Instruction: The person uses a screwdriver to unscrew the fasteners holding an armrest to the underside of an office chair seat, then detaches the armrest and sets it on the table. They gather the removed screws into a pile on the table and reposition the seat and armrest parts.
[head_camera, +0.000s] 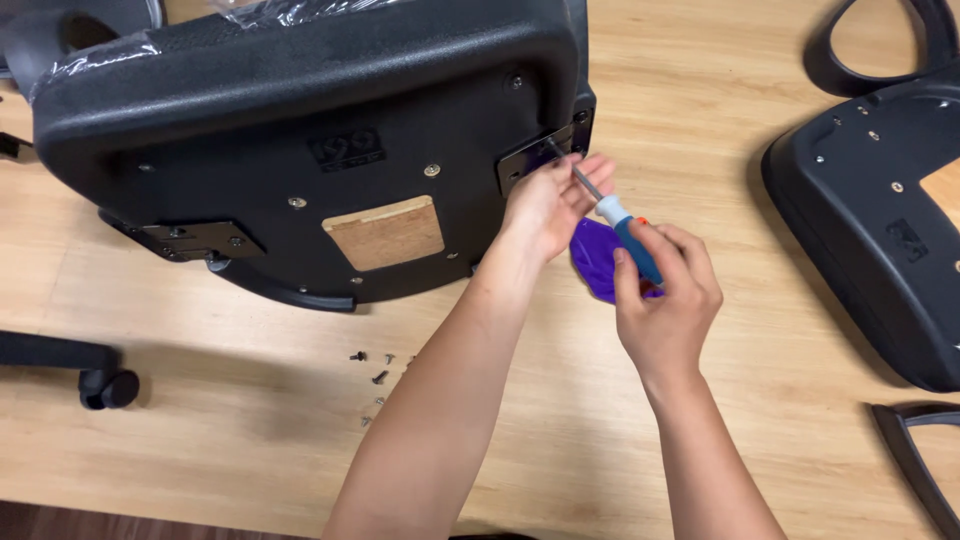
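A black chair seat (300, 110) lies upside down on the wooden floor, with a bare wood patch (385, 232) in its underside. A metal bracket plate (535, 157) sits at its right edge. My right hand (665, 305) grips the blue-and-white handle of a screwdriver (620, 220), whose shaft points up-left at the plate. My left hand (545, 205) rests at the plate, fingers around the shaft near the tip. A purple object (592, 262) lies on the floor under both hands.
Several small black screws (375, 380) lie loose on the floor below the seat. A second upturned black seat (880, 210) is at the right, with an armrest loop (880, 45) above it and another black part (915, 450) below. A caster leg (95, 375) is at the left.
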